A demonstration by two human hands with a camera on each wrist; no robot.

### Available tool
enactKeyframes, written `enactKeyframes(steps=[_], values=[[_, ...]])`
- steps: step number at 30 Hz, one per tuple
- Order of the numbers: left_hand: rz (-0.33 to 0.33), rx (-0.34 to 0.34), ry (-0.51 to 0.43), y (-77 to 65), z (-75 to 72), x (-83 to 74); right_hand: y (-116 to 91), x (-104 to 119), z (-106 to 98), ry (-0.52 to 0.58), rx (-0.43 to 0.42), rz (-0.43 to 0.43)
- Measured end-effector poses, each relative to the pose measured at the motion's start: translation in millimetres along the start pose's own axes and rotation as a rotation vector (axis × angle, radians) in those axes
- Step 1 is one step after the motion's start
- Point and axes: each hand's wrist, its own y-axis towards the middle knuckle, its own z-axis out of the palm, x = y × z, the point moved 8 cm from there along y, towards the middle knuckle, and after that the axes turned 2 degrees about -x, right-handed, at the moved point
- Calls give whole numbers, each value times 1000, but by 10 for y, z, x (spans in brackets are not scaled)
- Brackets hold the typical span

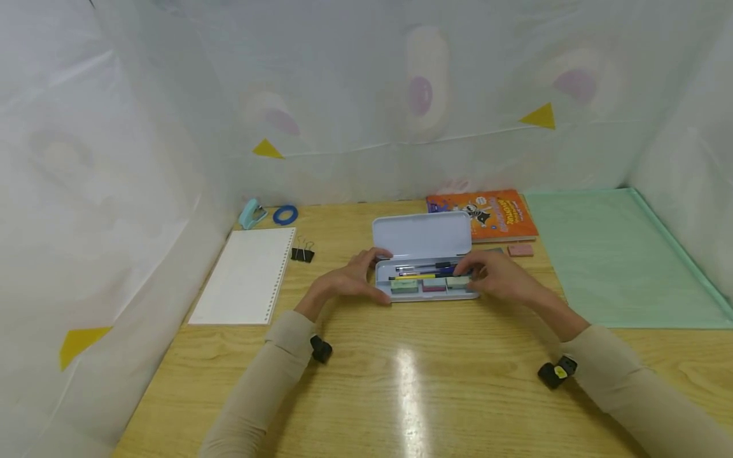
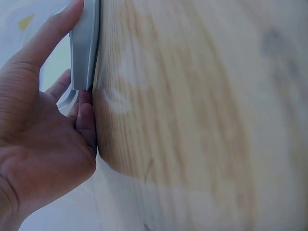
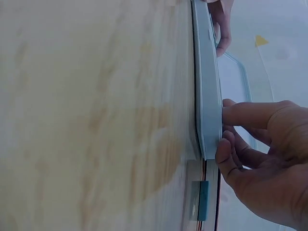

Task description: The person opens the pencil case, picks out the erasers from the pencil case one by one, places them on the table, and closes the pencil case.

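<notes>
A pale blue pencil case point(image 1: 420, 234) lies on the table with its lid up. Inside are several pens, a yellow pencil-like stick point(image 1: 409, 277) with a dark end, and small block erasers, among them a green one point(image 1: 404, 286). My left hand point(image 1: 355, 277) grips the case's left end, thumb at the front edge and fingers behind, as the left wrist view also shows. Over the right end, my right hand point(image 1: 498, 273) reaches in across the rim point(image 3: 210, 120), its curled fingers right at the pens' dark ends. Whether it pinches one I cannot tell.
A spiral notebook point(image 1: 246, 277), black binder clip point(image 1: 302, 254), light blue stapler-like thing point(image 1: 251, 215) and blue tape ring point(image 1: 285, 215) sit to the left. Behind the case lies an orange book point(image 1: 504, 216), with a pink eraser point(image 1: 520, 250) nearby. A green mat point(image 1: 624, 261) covers the right.
</notes>
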Motion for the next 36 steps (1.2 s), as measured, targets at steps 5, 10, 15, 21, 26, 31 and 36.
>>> enactKeyframes(steps=[5, 10, 15, 21, 26, 31, 36], values=[[-3, 4, -4, 13, 3, 11, 14, -1, 7, -45, -27, -5], [8, 3, -5, 14, 3, 6, -26, 6, -36, -46, -32, 11], [16, 4, -2, 9, 3, -3, -86, -11, -155, -4, -41, 26], [12, 5, -1, -9, -4, -15, -151, -108, -291, 32, -67, 38], [9, 4, -3, -13, -7, -19, -172, -207, -299, 42, -59, 63], [8, 4, -3, -4, -6, -11, -180, -270, -322, 36, -61, 86], [15, 4, 2, 0, -6, -10, -201, -351, -417, 93, -95, 129]])
